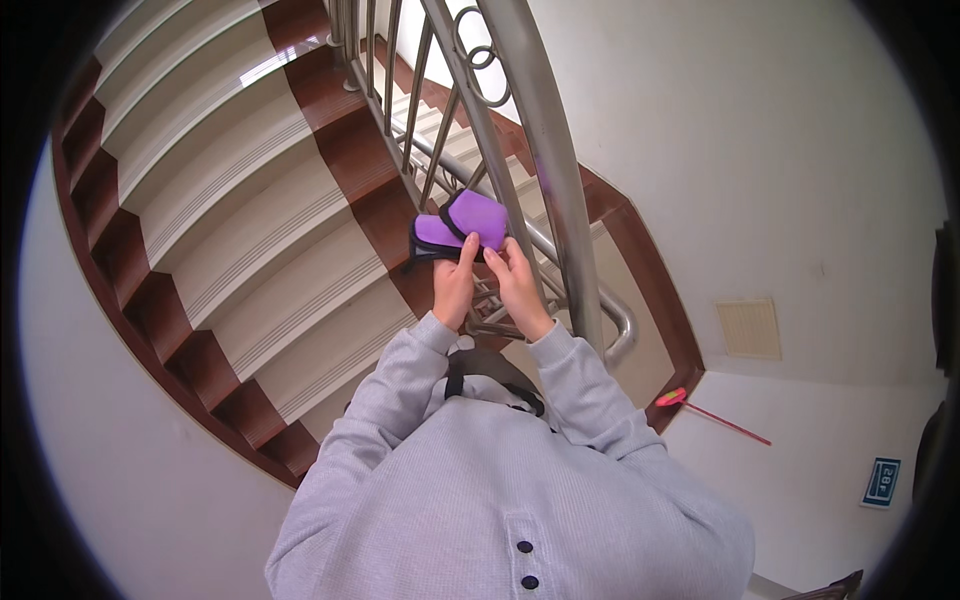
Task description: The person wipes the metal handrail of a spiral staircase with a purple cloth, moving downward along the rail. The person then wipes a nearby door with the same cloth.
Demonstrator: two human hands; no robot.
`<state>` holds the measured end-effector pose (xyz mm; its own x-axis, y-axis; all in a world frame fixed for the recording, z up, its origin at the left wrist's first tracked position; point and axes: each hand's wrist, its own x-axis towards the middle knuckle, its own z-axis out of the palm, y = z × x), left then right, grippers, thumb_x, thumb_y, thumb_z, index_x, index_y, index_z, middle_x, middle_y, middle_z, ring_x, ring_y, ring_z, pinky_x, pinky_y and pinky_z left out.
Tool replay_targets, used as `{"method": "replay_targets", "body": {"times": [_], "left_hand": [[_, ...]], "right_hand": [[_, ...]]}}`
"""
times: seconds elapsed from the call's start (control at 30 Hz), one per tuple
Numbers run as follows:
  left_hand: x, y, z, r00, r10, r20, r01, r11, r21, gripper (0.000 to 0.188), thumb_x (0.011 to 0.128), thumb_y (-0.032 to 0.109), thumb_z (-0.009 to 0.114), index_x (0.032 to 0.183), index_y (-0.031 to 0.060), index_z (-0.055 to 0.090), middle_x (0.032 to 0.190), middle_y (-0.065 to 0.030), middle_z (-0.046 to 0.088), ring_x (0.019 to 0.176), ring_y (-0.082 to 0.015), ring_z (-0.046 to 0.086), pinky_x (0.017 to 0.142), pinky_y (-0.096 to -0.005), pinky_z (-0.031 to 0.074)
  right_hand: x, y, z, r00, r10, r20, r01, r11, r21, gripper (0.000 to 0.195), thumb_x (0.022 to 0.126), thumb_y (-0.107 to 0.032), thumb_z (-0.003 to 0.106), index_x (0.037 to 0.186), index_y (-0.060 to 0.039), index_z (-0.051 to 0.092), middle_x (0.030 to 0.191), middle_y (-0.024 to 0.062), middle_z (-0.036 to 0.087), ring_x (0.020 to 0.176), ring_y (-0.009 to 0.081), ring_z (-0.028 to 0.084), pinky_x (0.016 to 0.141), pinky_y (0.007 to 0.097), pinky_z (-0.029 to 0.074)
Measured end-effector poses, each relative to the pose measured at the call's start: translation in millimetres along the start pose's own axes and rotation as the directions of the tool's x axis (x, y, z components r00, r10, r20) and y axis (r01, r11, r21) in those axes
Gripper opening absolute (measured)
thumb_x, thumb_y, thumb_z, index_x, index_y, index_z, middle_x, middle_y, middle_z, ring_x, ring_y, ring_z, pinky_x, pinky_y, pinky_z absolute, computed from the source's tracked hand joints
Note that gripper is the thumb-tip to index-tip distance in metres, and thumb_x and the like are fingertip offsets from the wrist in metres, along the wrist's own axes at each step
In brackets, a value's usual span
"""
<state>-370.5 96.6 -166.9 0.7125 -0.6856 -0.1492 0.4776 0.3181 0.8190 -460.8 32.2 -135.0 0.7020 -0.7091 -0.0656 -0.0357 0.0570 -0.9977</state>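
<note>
A purple cloth with black edging is folded over itself in front of my chest. My left hand grips its lower edge, thumb on top of the fabric. On the cloth's right side, my right hand pinches the near corner between thumb and fingers. The folded layers overlap, and a grey underside shows at the left edge. The cloth is held up close to the stainless steel handrail; whether it touches the metal I cannot tell.
Pale stone stairs with dark red-brown borders lie at the left. Steel balusters run beside them, and a lower flight shows through. A broom with a pink head leans at the right wall, near a blue sign.
</note>
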Motion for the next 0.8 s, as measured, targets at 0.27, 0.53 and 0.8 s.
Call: {"method": "replay_targets", "body": {"times": [0.27,0.53,0.8], "left_hand": [[145.1,49.7,25.9,0.931,0.343,0.126,-0.36,0.8,0.481,0.028,0.089,0.022,0.063,0.09,-0.0059,0.062,0.097,-0.0223,0.065,0.092,-0.0319,0.063,0.082,-0.0433,0.049],[195.3,13.0,54.8,0.888,0.441,0.129,-0.438,0.728,0.527,0.027,0.085,0.021,0.064,0.093,-0.0045,0.061,0.091,-0.0258,0.064,0.088,-0.0454,0.061,0.081,-0.0499,0.047],[214.8,21.0,41.1,0.862,0.463,0.207,-0.5,0.708,0.498,0.025,0.089,0.021,0.063,0.089,-0.0038,0.064,0.082,-0.0223,0.065,0.08,-0.0429,0.062,0.077,-0.0481,0.049]], "right_hand": [[-7.4,8.4,-25.0,0.982,0.109,-0.156,-0.125,0.987,-0.096,0.01,0.102,-0.014,0.057,0.107,-0.0061,0.053,0.102,0.0031,0.064,0.092,0.009,0.058,0.08,0.0245,0.047],[-9.7,20.4,-33.5,0.962,0.145,-0.231,-0.185,0.969,-0.162,0.008,0.1,-0.011,0.059,0.104,-0.0049,0.055,0.101,0.0045,0.066,0.094,0.0114,0.06,0.085,0.0275,0.049],[-20.4,70.0,-28.6,0.933,0.289,-0.215,-0.317,0.942,-0.113,0.008,0.099,-0.013,0.059,0.104,-0.0068,0.056,0.102,0.0028,0.067,0.095,0.0102,0.06,0.08,0.0273,0.048]]}}
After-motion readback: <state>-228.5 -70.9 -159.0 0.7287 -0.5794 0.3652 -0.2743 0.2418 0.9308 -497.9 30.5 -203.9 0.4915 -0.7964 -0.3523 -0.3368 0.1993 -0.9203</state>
